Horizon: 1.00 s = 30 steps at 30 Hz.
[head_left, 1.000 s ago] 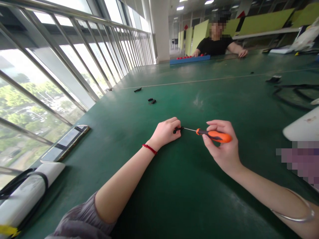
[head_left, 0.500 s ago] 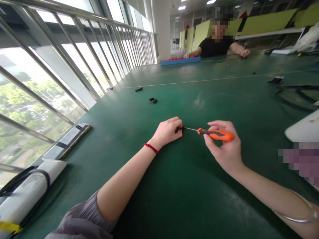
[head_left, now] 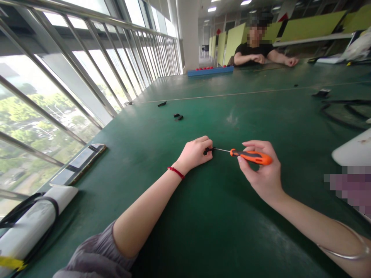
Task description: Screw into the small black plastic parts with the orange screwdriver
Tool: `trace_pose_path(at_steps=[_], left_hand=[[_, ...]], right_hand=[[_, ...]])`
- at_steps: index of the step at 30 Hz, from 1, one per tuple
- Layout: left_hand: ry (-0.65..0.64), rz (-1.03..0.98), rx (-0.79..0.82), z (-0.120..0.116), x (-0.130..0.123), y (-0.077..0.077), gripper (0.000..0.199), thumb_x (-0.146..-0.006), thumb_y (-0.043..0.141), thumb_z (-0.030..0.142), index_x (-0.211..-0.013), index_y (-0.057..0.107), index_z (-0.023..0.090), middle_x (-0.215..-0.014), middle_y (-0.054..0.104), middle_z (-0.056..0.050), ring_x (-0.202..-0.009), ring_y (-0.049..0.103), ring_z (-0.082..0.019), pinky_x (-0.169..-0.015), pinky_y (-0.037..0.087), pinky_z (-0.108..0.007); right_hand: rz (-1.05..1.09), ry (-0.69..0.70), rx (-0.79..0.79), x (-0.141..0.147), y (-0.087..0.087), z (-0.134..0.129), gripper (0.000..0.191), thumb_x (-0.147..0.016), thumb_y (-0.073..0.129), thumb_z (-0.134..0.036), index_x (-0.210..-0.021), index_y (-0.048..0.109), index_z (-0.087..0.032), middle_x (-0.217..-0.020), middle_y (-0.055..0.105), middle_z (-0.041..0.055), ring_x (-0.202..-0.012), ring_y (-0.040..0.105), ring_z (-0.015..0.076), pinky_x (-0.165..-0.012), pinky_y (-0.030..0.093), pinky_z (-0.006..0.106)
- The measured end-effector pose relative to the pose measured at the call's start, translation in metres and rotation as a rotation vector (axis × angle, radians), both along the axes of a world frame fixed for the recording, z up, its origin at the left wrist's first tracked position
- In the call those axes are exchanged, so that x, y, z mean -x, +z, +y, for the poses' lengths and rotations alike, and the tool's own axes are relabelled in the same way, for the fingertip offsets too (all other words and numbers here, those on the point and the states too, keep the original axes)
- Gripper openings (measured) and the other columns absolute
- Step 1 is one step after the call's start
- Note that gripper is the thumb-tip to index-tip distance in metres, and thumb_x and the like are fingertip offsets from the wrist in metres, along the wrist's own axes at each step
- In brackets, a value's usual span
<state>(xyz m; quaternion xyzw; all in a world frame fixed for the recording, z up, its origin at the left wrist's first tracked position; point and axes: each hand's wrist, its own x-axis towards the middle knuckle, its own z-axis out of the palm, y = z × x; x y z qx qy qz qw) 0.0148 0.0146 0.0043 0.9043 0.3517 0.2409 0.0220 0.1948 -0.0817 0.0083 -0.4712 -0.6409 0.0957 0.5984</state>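
1. Green tabletop (head_left: pixel 203 227) spreads beneath a metal railing (head_left: pixel 87 17) on the left; across it sits a person in a black top (head_left: pixel 255 52), near a blue tray (head_left: pixel 210 72).
2. The left hand (head_left: pixel 194 151) pinches a small black part (head_left: pixel 208 150), mid-table.
3. The right hand (head_left: pixel 266 175) grips an orange-and-grey screwdriver (head_left: pixel 256 157), its shaft reaching the black part's right end.
4. Loose black pieces (head_left: pixel 180 117) lie farther off, beyond the left hand.

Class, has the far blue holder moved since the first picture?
Yes, leftward: the blue holder now overlaps the pillar; earlier it began at its right edge.
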Motion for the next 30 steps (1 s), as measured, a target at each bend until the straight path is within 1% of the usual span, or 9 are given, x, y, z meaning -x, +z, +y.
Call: trace_pose_path(at_steps=[4,8,11,15,17,20,23,27,30], left_hand=[[-0.007,-0.005,0.0,0.0003,0.0,0.0,0.007,-0.074,0.052,0.015,-0.078,0.057,0.018,-0.084,0.059,-0.001,-0.07,0.056,-0.012,-0.057,0.04,-0.022],[0.0,-0.013,0.006,0.0005,-0.0003,-0.0003,0.007,-0.074,0.052,0.015,-0.077,0.058,0.018,-0.084,0.059,-0.001,-0.07,0.056,-0.012,-0.057,0.04,-0.022],[0.005,-0.014,0.016,0.0005,-0.0004,-0.0002,0.007,-0.075,0.051,0.016,-0.077,0.058,0.018,-0.084,0.059,-0.001,-0.069,0.056,-0.012,-0.058,0.041,-0.022],[0.004,-0.015,0.025,0.0005,-0.0002,0.0001,0.007,-0.074,0.052,0.016,-0.077,0.058,0.018,-0.085,0.059,-0.001,-0.069,0.056,-0.012,-0.057,0.041,-0.022],[0.0,-0.021,0.033,0.0007,0.0001,0.0003,0.007,-0.074,0.052,0.016,-0.077,0.058,0.018,-0.085,0.06,-0.001,-0.069,0.057,-0.012,-0.058,0.042,-0.021],[-0.007,-0.048,0.062,0.0016,0.0007,0.0002,0.006,-0.074,0.053,0.016,-0.077,0.058,0.017,-0.084,0.06,-0.001,-0.07,0.057,-0.011,-0.059,0.043,-0.021],[-0.019,-0.088,0.102,0.0031,0.0016,0.0,0.005,-0.074,0.054,0.016,-0.076,0.058,0.017,-0.084,0.06,0.0,-0.07,0.058,-0.011,-0.062,0.045,-0.021],[-0.037,-0.121,0.131,0.0043,0.0022,0.0,0.004,-0.073,0.055,0.015,-0.075,0.058,0.017,-0.084,0.06,-0.001,-0.07,0.058,-0.011,-0.064,0.047,-0.021],[-0.037,-0.134,0.137,0.0041,0.0022,0.0001,0.004,-0.072,0.056,0.015,-0.075,0.058,0.016,-0.084,0.06,-0.001,-0.069,0.058,-0.011,-0.064,0.047,-0.021]], right_hand=[[0.002,0.051,0.027,-0.0007,-0.0009,0.0008,0.032,-0.074,0.063,-0.018,-0.102,0.05,-0.023,-0.068,0.048,-0.0037,-0.057,0.05,0.0128,-0.054,0.046,0.027],[-0.066,0.053,0.099,-0.0004,0.0007,-0.0023,0.011,-0.077,0.061,-0.022,-0.086,0.055,-0.022,-0.054,0.051,-0.0058,-0.047,0.051,0.0116,-0.052,0.044,0.026],[-0.059,0.025,0.093,-0.0001,0.0011,-0.0029,0.009,-0.078,0.061,-0.024,-0.085,0.055,-0.023,-0.058,0.056,-0.004,-0.05,0.055,0.0128,-0.052,0.045,0.027],[-0.001,0.019,0.018,-0.0005,-0.0002,-0.0004,0.025,-0.075,0.062,-0.02,-0.097,0.053,-0.024,-0.069,0.054,-0.0024,-0.058,0.055,0.0136,-0.057,0.049,0.028],[0.003,0.041,0.029,-0.0007,-0.0005,0.0004,0.03,-0.074,0.063,-0.02,-0.101,0.051,-0.023,-0.069,0.051,-0.0032,-0.058,0.054,0.0133,-0.056,0.048,0.028],[-0.051,0.057,0.086,-0.0006,0.0,-0.0006,0.018,-0.076,0.062,-0.021,-0.091,0.054,-0.022,-0.058,0.052,-0.005,-0.052,0.053,0.0127,-0.053,0.045,0.027],[-0.064,0.038,0.107,0.0003,0.0011,-0.0024,0.008,-0.077,0.061,-0.022,-0.083,0.056,-0.021,-0.06,0.058,-0.003,-0.053,0.057,0.013,-0.053,0.045,0.026],[-0.023,-0.016,0.041,0.0007,0.0009,-0.0014,0.012,-0.075,0.063,-0.02,-0.086,0.057,-0.023,-0.073,0.058,-0.0006,-0.059,0.057,0.0131,-0.053,0.046,0.026],[0.02,0.022,0.01,-0.0005,-0.0009,0.0009,0.023,-0.074,0.062,-0.016,-0.094,0.055,-0.023,-0.077,0.053,-0.0004,-0.061,0.054,0.0128,-0.056,0.047,0.027]])
